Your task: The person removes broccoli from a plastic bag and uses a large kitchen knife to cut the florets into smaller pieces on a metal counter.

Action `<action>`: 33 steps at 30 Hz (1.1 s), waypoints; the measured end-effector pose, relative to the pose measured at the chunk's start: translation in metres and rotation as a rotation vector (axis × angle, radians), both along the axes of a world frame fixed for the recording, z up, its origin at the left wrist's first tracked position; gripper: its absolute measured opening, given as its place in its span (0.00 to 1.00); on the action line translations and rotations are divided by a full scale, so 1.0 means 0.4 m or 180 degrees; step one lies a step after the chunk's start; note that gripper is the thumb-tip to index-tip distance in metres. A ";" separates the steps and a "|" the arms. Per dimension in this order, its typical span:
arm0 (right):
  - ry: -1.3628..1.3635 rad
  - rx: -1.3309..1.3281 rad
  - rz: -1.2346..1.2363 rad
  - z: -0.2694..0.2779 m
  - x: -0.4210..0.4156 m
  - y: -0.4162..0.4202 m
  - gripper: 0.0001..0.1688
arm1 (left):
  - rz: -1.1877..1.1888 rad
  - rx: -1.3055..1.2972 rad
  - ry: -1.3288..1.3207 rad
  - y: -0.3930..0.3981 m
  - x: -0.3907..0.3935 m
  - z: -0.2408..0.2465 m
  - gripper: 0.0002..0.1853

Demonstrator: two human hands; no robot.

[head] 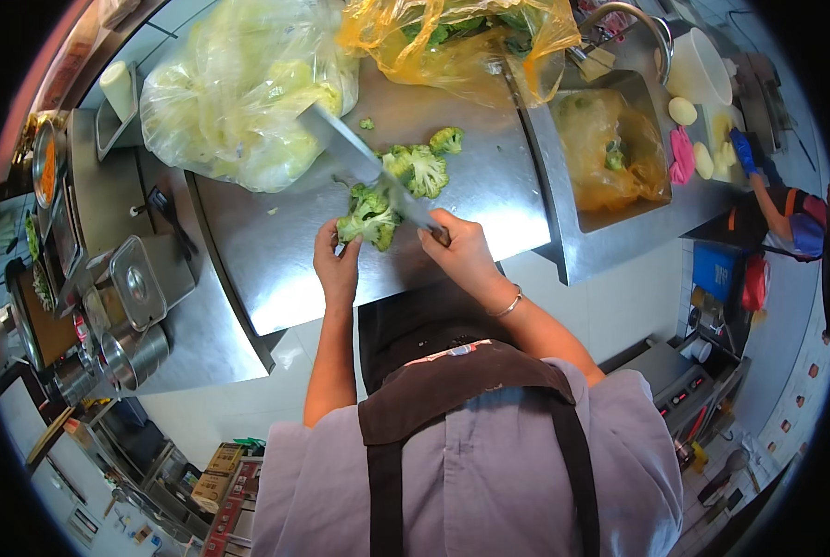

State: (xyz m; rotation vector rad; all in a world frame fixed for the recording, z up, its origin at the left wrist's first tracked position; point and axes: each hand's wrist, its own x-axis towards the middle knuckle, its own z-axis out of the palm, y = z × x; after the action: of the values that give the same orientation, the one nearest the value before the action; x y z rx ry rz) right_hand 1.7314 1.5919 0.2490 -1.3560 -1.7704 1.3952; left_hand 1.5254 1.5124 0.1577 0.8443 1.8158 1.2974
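Note:
My left hand (337,259) grips a piece of broccoli (370,221) above the stainless steel table (262,233). In my right hand (461,252) is the dark handle of a kitchen knife (345,145). Its broad blade slants up and left, passing above the broccoli, and is slightly blurred; whether it touches the broccoli I cannot tell. Just behind lie cut broccoli florets (425,170), pale stems showing, with a smaller floret (447,140) beside them. A tiny broccoli crumb (367,123) sits farther back.
A large clear bag of pale green pieces (241,104) stands back left. An orange plastic bag (456,63) with broccoli lies at the back. To the right, a sink (589,221) holds another orange bag (596,160). A co-worker's blue-gloved hand (742,150) is far right. Lidded steel container (136,278) stands left.

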 end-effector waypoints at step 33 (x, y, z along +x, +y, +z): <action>-0.0254 -0.0051 0.0439 -0.095 -0.072 0.008 0.09 | -0.0375 0.0077 0.1242 -0.028 0.059 0.029 0.17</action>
State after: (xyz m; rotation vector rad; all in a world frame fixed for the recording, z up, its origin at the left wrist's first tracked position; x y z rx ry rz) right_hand 1.7025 1.5950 0.2110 -1.3367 -1.9411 1.4479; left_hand 1.5489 1.5012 0.1695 1.2684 2.0119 1.1385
